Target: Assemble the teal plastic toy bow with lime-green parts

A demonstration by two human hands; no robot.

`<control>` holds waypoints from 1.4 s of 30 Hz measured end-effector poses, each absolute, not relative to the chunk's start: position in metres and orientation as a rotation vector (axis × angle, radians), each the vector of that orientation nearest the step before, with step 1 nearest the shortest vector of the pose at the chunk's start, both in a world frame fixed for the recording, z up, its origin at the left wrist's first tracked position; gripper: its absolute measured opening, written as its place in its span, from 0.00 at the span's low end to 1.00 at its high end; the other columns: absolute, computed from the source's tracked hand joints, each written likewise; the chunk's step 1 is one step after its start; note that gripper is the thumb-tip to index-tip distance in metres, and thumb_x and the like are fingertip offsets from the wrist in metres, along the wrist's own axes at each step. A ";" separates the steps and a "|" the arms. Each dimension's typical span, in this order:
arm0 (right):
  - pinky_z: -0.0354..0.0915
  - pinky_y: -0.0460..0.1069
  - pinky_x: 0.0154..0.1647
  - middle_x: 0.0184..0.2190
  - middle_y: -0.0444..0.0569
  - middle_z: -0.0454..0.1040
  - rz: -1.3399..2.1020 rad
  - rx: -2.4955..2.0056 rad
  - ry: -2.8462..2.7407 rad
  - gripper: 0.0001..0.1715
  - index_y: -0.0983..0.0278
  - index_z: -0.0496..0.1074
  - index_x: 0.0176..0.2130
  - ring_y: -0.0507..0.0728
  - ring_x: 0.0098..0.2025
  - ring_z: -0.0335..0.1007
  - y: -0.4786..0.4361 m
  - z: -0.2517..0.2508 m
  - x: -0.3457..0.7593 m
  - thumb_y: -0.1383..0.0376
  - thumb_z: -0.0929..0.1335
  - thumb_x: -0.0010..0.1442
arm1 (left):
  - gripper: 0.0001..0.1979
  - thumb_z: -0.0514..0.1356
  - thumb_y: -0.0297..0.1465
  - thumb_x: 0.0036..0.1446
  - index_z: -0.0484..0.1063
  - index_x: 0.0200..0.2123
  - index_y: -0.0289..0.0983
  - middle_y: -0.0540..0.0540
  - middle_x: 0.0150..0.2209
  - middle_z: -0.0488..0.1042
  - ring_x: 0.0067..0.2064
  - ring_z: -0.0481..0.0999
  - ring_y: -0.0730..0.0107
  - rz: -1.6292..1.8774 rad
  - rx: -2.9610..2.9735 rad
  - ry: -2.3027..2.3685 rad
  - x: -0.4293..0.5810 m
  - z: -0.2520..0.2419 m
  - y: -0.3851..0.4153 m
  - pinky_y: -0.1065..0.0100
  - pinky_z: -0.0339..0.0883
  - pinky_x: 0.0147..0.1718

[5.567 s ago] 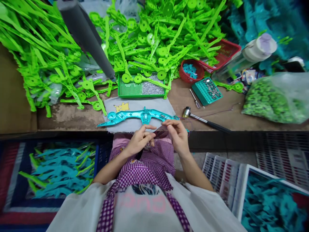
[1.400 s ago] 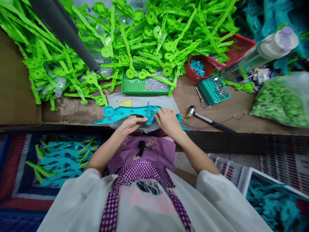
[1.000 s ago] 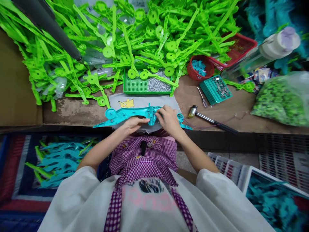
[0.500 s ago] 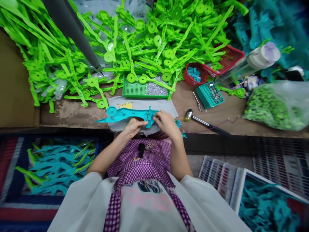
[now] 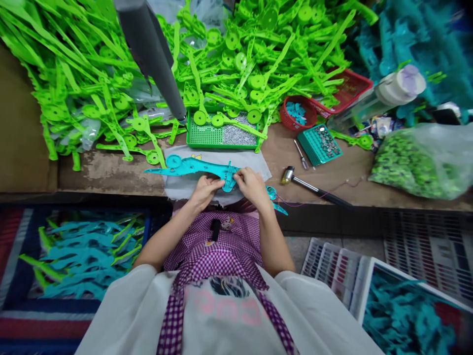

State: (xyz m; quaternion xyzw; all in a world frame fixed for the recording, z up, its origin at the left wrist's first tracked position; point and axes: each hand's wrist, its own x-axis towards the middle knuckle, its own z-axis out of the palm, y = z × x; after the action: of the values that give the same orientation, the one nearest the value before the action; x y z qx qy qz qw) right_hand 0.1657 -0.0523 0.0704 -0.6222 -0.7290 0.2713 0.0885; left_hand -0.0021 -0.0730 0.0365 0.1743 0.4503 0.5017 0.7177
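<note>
We work a teal plastic bow (image 5: 192,167) with both hands at the near edge of the bench.

Our left hand (image 5: 204,190) and right hand (image 5: 252,186) close on the bow's middle grip, fingers pinched at either side of it, while its long limb lies out to our left across a grey cloth (image 5: 254,165). Just behind the cloth sits a green tray (image 5: 205,135) holding small metal screws, half buried under the heap of green parts (image 5: 240,59). A small hammer (image 5: 306,183) lies on the bench to our right, near a teal tray (image 5: 320,144) and a red basket (image 5: 297,112). A grey pole (image 5: 153,54) slants down toward the green tray.
</note>
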 end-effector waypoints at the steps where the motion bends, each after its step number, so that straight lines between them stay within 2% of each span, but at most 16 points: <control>1: 0.58 0.54 0.46 0.42 0.54 0.78 0.796 -1.870 -2.166 0.14 0.62 0.75 0.39 0.61 0.44 0.72 -0.054 0.071 0.165 0.64 0.61 0.70 | 0.22 0.76 0.26 0.32 0.74 0.33 0.35 0.44 0.36 0.80 0.42 0.79 0.64 1.083 0.406 0.991 -0.003 0.037 -0.072 0.64 0.72 0.46; 7: 0.52 0.55 0.46 0.42 0.53 0.79 0.766 -1.960 -2.129 0.14 0.62 0.76 0.38 0.62 0.46 0.73 -0.063 0.076 0.149 0.63 0.62 0.70 | 0.21 0.78 0.28 0.29 0.77 0.30 0.35 0.47 0.33 0.80 0.37 0.78 0.67 1.127 0.502 1.018 0.001 0.032 -0.073 0.65 0.71 0.44; 10: 0.50 0.55 0.46 0.42 0.52 0.80 0.793 -1.972 -2.067 0.16 0.61 0.77 0.39 0.62 0.47 0.73 -0.069 0.073 0.143 0.62 0.62 0.71 | 0.18 0.77 0.34 0.36 0.77 0.31 0.35 0.47 0.31 0.79 0.35 0.77 0.69 1.095 0.627 1.051 -0.007 0.032 -0.074 0.67 0.70 0.41; 13: 0.48 0.56 0.47 0.43 0.52 0.80 0.791 -1.988 -2.038 0.17 0.61 0.78 0.40 0.62 0.47 0.72 -0.071 0.067 0.142 0.61 0.62 0.71 | 0.14 0.73 0.40 0.46 0.78 0.28 0.35 0.46 0.27 0.78 0.28 0.74 0.70 0.757 0.830 1.105 -0.034 0.041 -0.074 0.68 0.68 0.33; 16: 0.48 0.56 0.47 0.44 0.54 0.80 0.806 -2.018 -2.040 0.17 0.62 0.79 0.40 0.62 0.47 0.73 -0.068 0.061 0.143 0.61 0.62 0.71 | 0.08 0.70 0.38 0.51 0.81 0.28 0.39 0.46 0.24 0.77 0.27 0.71 0.68 0.577 1.155 1.187 -0.059 0.058 -0.068 0.69 0.64 0.31; 18: 0.47 0.56 0.47 0.44 0.54 0.80 0.822 -2.022 -2.044 0.17 0.62 0.79 0.40 0.62 0.48 0.73 -0.066 0.059 0.144 0.60 0.62 0.71 | 0.03 0.71 0.33 0.49 0.82 0.28 0.42 0.47 0.27 0.77 0.32 0.72 0.66 0.691 1.364 1.256 -0.063 0.066 -0.058 0.68 0.63 0.35; 20: 0.47 0.56 0.47 0.44 0.53 0.81 0.817 -2.011 -2.057 0.17 0.61 0.79 0.40 0.62 0.47 0.73 -0.065 0.057 0.144 0.60 0.62 0.71 | 0.04 0.72 0.30 0.45 0.81 0.27 0.44 0.47 0.31 0.77 0.35 0.71 0.64 0.755 1.514 1.254 -0.058 0.068 -0.042 0.68 0.62 0.40; 25: 0.47 0.55 0.46 0.43 0.54 0.81 0.790 -1.973 -2.134 0.18 0.62 0.79 0.40 0.62 0.47 0.73 -0.063 0.057 0.145 0.61 0.62 0.71 | 0.07 0.72 0.27 0.39 0.78 0.20 0.43 0.49 0.23 0.71 0.28 0.65 0.67 0.574 1.638 1.064 -0.042 0.055 -0.001 0.68 0.59 0.37; 33: 0.49 0.56 0.48 0.42 0.53 0.81 0.884 -1.923 -2.189 0.18 0.62 0.78 0.38 0.63 0.46 0.74 -0.054 0.056 0.150 0.60 0.61 0.71 | 0.11 0.69 0.20 0.36 0.74 0.16 0.41 0.51 0.19 0.67 0.25 0.61 0.69 0.445 1.725 1.059 -0.037 0.053 0.010 0.67 0.55 0.35; 35: 0.51 0.56 0.49 0.42 0.53 0.80 0.877 -1.864 -2.179 0.18 0.62 0.77 0.42 0.63 0.47 0.74 -0.059 0.055 0.157 0.59 0.61 0.72 | 0.12 0.67 0.18 0.36 0.72 0.14 0.40 0.52 0.17 0.65 0.23 0.59 0.71 0.433 1.791 1.076 -0.034 0.055 0.010 0.67 0.55 0.34; 37: 0.53 0.56 0.51 0.46 0.54 0.78 0.827 -1.757 -2.183 0.18 0.62 0.75 0.50 0.63 0.49 0.73 -0.070 0.054 0.167 0.56 0.62 0.71 | 0.12 0.67 0.18 0.36 0.71 0.14 0.40 0.53 0.16 0.63 0.22 0.57 0.72 0.435 1.828 1.075 -0.033 0.056 0.010 0.67 0.54 0.32; 39: 0.55 0.56 0.53 0.52 0.59 0.74 0.725 -1.669 -2.228 0.25 0.63 0.69 0.59 0.65 0.54 0.70 -0.082 0.053 0.177 0.54 0.66 0.67 | 0.11 0.67 0.20 0.37 0.72 0.14 0.40 0.52 0.16 0.65 0.22 0.58 0.72 0.434 1.843 1.045 -0.035 0.058 0.012 0.67 0.52 0.30; 41: 0.55 0.58 0.55 0.58 0.62 0.71 0.623 -1.653 -2.298 0.29 0.64 0.66 0.61 0.67 0.59 0.66 -0.092 0.053 0.185 0.55 0.68 0.65 | 0.08 0.67 0.22 0.38 0.73 0.16 0.39 0.51 0.18 0.69 0.23 0.62 0.72 0.394 1.848 1.014 -0.040 0.059 0.014 0.67 0.51 0.29; 42: 0.55 0.59 0.56 0.58 0.61 0.71 0.595 -1.667 -2.321 0.25 0.64 0.68 0.59 0.67 0.59 0.65 -0.094 0.052 0.187 0.56 0.67 0.66 | 0.07 0.67 0.23 0.39 0.74 0.17 0.39 0.50 0.19 0.71 0.24 0.63 0.71 0.361 1.843 1.008 -0.044 0.059 0.015 0.68 0.51 0.29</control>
State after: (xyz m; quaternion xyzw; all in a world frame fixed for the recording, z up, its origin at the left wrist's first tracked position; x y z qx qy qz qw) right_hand 0.1865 -0.0936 0.0524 -0.5677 -0.7901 0.2027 0.1110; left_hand -0.0439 0.0149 0.0589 0.7568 0.4137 0.1481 0.4839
